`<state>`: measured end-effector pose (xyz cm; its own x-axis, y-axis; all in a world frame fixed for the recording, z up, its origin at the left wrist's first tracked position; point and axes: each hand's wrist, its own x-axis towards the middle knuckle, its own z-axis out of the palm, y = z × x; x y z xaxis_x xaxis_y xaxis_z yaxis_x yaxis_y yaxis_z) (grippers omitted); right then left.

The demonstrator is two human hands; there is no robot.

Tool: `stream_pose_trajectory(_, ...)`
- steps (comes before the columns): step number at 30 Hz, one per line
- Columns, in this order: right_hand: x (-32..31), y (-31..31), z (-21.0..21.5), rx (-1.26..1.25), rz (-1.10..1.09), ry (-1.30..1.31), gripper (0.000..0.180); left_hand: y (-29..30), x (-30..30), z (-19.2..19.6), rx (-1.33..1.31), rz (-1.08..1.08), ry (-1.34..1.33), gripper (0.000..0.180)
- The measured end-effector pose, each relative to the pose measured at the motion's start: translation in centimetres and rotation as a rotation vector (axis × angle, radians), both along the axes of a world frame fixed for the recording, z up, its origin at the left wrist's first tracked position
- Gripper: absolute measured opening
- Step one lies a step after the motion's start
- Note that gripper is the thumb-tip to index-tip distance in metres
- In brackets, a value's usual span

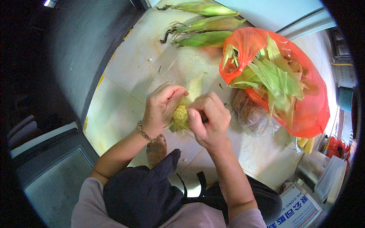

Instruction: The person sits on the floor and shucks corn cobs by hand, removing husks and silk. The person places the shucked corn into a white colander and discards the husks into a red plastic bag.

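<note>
nearest the camera, a dark navy cloth bundle (142, 190) lies over the lap, with the forearms reaching out past it. the left hand (161, 108) grasps a half-husked yellow corn cob (181, 116), fingers curled over its top; the right hand (208, 119) is clenched against the cob's other side, seemingly pinching a pale strip of husk (195, 88) that stands up beyond the fingertips. kernels already show between the two hands, so this cob looks partly stripped. beyond the fingers, three green unhusked corn ears (207, 24) lie untouched on the pale tiled floor (125, 76). right of the right hand, an orange plastic bag (311, 106) bulges with discarded green husks.
</note>
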<state>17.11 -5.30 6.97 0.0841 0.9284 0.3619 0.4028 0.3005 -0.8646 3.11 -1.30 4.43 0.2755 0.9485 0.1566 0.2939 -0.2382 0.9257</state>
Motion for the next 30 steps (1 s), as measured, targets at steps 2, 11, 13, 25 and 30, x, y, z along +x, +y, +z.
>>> stream_pose_trajectory(2, -0.5, -0.1, -0.4, 0.104, -0.086, -0.108, 0.016, 0.6, -0.2, 0.3, 0.051, -0.057, 0.1, 0.011)
stream_pose_trajectory(11, -1.8, 0.5, -4.0, -0.48, -0.277, 0.14, 0.037, 0.8, -1.3, -1.6, -0.129, -0.064, 0.0, 0.012)
stream_pose_trajectory(13, -2.0, 0.3, -4.4, -0.508, -0.305, 0.103, 0.038, 0.6, -1.7, -1.6, -0.322, 0.014, -0.108, 0.014)
stream_pose_trajectory(25, -2.3, 1.0, -6.7, -0.668, -0.453, 0.387, 0.049, -0.2, -3.7, 3.7, 0.089, -0.177, 0.09, 0.042)
stream_pose_trajectory(30, -0.4, 1.5, -5.8, -0.774, -0.148, 0.128, 0.064, -0.5, -1.8, 0.3, -0.061, -0.092, -0.093, 0.034)
